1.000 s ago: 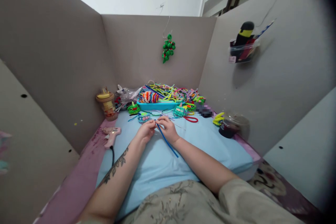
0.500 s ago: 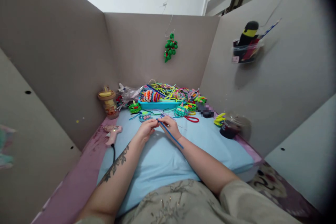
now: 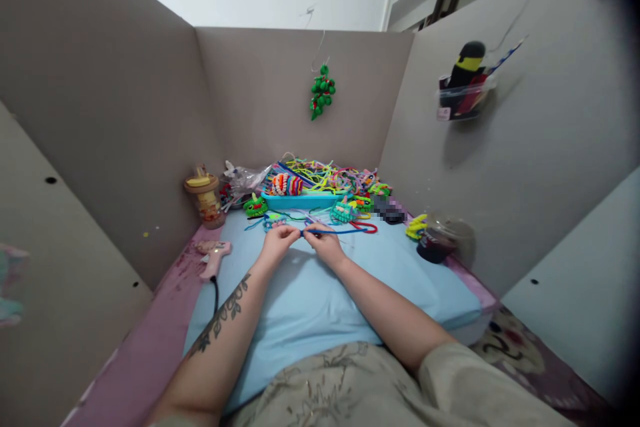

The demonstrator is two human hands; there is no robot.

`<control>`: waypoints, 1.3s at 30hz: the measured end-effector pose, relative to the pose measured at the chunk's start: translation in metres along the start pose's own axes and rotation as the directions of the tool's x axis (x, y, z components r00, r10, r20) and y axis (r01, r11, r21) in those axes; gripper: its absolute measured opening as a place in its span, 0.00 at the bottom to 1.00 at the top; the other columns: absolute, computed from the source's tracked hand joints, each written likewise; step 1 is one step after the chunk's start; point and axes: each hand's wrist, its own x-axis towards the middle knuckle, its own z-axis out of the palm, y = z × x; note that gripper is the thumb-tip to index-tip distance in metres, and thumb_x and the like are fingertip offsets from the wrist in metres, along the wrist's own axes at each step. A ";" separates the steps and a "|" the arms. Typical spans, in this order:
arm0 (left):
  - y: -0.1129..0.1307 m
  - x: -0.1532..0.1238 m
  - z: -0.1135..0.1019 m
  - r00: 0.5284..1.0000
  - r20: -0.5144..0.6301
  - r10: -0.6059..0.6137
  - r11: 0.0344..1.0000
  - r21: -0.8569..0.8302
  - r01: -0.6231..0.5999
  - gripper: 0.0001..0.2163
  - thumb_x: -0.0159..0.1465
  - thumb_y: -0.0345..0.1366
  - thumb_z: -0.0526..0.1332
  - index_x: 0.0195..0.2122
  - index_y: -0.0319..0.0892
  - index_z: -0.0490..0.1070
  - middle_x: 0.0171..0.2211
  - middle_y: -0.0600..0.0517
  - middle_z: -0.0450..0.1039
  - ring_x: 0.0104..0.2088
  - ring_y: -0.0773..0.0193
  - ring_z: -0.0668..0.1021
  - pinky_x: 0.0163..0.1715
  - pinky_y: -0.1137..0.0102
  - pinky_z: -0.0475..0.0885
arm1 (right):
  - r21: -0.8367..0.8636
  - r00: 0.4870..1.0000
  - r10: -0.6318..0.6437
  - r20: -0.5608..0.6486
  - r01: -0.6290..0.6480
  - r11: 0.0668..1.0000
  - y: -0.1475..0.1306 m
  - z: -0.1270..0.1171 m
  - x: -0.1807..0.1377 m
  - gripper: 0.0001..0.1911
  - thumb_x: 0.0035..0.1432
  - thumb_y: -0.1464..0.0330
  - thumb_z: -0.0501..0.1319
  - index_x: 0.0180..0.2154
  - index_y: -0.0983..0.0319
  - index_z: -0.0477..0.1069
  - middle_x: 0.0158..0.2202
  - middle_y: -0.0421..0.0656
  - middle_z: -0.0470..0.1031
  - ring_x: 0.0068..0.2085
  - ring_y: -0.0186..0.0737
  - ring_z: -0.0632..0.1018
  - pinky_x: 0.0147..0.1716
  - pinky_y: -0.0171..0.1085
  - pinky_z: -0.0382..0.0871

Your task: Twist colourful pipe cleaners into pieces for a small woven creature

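The fingertips of the left hand and the right hand pinch a thin blue strand, which shows in the narrow gap between them and extends past the right hand toward a looped red strand. Both hands are above a pale blue cloth surface, between a pink pistol-shaped glue gun on the left and a transparent-topped dark cup on the right, with a turquoise plastic tray beyond.

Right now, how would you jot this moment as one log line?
left hand: pinching blue strand | right hand: pinching same strand | beyond hands: turquoise tray | left side: pink glue gun
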 end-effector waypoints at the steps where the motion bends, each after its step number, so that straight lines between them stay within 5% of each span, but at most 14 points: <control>1: 0.000 0.001 -0.001 0.999 -0.004 0.039 0.999 0.029 -0.039 0.12 0.49 0.44 0.62 0.25 0.38 0.73 0.23 0.52 0.72 0.27 0.64 0.71 0.29 0.71 0.64 | 0.035 1.000 0.024 0.008 -0.024 0.999 0.001 0.000 0.001 0.09 0.50 0.63 0.59 0.29 0.62 0.72 0.23 0.39 0.70 0.22 0.32 0.67 0.21 0.32 0.61; 6: 0.004 0.002 -0.004 0.990 0.017 0.139 0.983 0.116 -0.140 0.10 0.50 0.42 0.61 0.21 0.39 0.70 0.20 0.53 0.69 0.26 0.65 0.69 0.29 0.71 0.63 | 0.241 0.985 0.142 0.099 -0.162 0.957 0.008 -0.001 0.005 0.12 0.47 0.61 0.61 0.29 0.64 0.72 0.18 0.37 0.67 0.19 0.30 0.65 0.19 0.31 0.59; 10: 0.004 0.000 -0.003 1.000 0.002 0.021 1.000 -0.001 -0.021 0.11 0.51 0.44 0.60 0.24 0.39 0.70 0.19 0.55 0.66 0.20 0.70 0.64 0.21 0.73 0.58 | 0.375 0.974 0.165 0.154 -0.212 0.902 0.011 0.000 0.007 0.15 0.43 0.62 0.65 0.33 0.64 0.72 0.21 0.38 0.69 0.21 0.30 0.68 0.21 0.32 0.63; 14: 0.001 -0.001 -0.001 0.990 0.105 -0.094 0.981 -0.158 0.110 0.11 0.50 0.43 0.61 0.24 0.39 0.70 0.21 0.54 0.67 0.22 0.70 0.66 0.20 0.75 0.56 | 0.424 0.977 0.137 0.163 -0.195 0.884 0.010 0.000 0.007 0.19 0.39 0.64 0.66 0.37 0.62 0.71 0.27 0.39 0.71 0.26 0.32 0.70 0.23 0.31 0.64; 30: 0.005 -0.007 0.002 0.980 0.138 -0.141 0.984 -0.085 0.154 0.10 0.49 0.41 0.60 0.26 0.39 0.71 0.24 0.52 0.70 0.26 0.68 0.70 0.22 0.75 0.57 | 0.391 0.987 0.144 0.073 -0.162 0.906 0.012 -0.006 0.008 0.11 0.43 0.64 0.63 0.29 0.64 0.70 0.18 0.35 0.63 0.20 0.29 0.62 0.19 0.30 0.52; 39: 0.000 -0.005 -0.001 0.968 0.227 -0.109 0.990 -0.058 0.125 0.14 0.48 0.41 0.64 0.33 0.38 0.72 0.26 0.52 0.70 0.26 0.68 0.69 0.21 0.76 0.59 | 0.288 0.967 0.143 0.210 -0.201 0.936 0.013 -0.011 0.009 0.10 0.47 0.63 0.61 0.29 0.63 0.67 0.18 0.34 0.62 0.19 0.28 0.62 0.19 0.30 0.54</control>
